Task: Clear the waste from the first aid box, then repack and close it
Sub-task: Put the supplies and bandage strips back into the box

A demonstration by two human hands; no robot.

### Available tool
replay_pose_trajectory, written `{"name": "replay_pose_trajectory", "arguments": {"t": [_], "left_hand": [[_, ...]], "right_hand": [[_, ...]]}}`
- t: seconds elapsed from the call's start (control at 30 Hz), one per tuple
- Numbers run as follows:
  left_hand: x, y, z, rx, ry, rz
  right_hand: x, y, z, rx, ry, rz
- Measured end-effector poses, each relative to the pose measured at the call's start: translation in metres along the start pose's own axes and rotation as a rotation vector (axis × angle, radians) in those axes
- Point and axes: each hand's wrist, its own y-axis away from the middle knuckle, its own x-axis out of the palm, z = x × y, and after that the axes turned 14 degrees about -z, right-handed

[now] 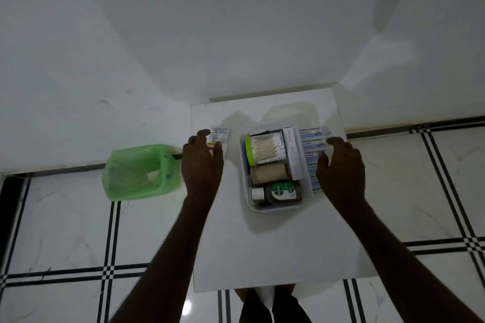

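On my white table (262, 257) the open first aid box (307, 191) lies long axis pointing away from me. My right hand (341, 165) spreads over strips (311, 140) reading "ANTISEPTIC BANDAGE"; my left hand (202, 162) pinches a small sachet (220, 135). Dettol bottle (280, 191) inside.

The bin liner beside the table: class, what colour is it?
Translucent light green bin liner, seen clearly in the head view.

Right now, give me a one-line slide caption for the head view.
Left hand on a small packet, right hand on antiseptic bandage strips, beside the open first aid box; green bin left.
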Motion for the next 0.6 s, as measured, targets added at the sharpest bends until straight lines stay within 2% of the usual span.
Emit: {"name": "replay_pose_trajectory", "arguments": {"t": [0.1, 0.2, 0.33, 0.5, 0.57, 0.6], "left_hand": [[0.017, -0.01, 0.009, -0.035, -0.21, 0.149], [0.029, -0.012, 0.005, -0.056, -0.244, 0.174], [0.029, -0.01, -0.001, -0.2, -0.051, 0.099], [-0.028, -0.001, -0.039, -0.257, 0.347, -0.204], [-0.056, 0.007, -0.061, -0.231, 0.444, -0.212], [-0.064, 0.013, -0.071, -0.214, 0.482, -0.161]], "right_hand": [[0.009, 0.001, -0.004, 0.026, 0.053, 0.05], [0.015, 0.004, -0.003, 0.034, 0.043, 0.05], [0.018, 0.006, -0.003, 0.02, 0.059, 0.061], [0.024, 0.004, -0.009, 0.086, 0.146, 0.066], [0.027, 0.006, -0.01, 0.099, 0.189, 0.089], [0.029, 0.006, -0.012, 0.096, 0.208, 0.09]]}}
